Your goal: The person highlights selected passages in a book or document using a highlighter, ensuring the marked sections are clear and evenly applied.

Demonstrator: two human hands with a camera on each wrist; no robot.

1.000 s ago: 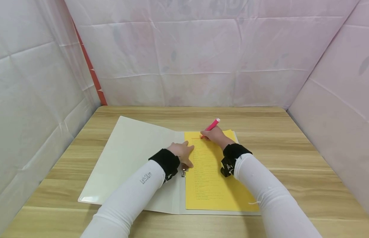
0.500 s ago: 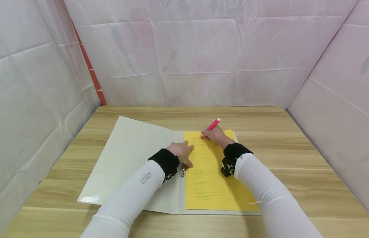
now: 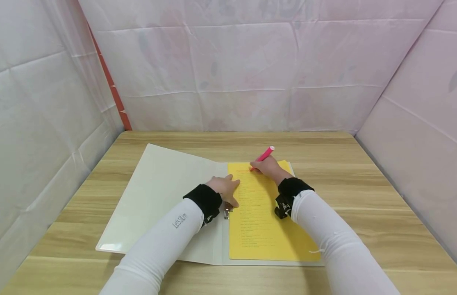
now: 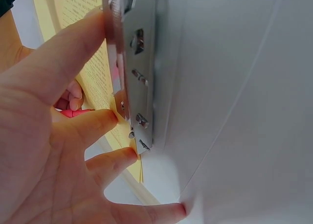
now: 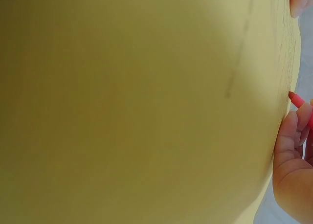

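I see right hand (image 3: 269,169) pinching pink highlighter (image 3: 263,155), tip on yellow sheet (image 3: 263,221) far end. Left hand (image 3: 225,189) flat, fingers spread near metal clip (image 4: 134,67), steadying sheet in folder (image 3: 158,192).

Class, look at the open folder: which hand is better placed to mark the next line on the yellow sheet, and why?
Probably the right hand: it already grips the pink marker, tip at the top of the yellow sheet. The left hand lies open by the folder's metal clip, steadying the sheet's edge.
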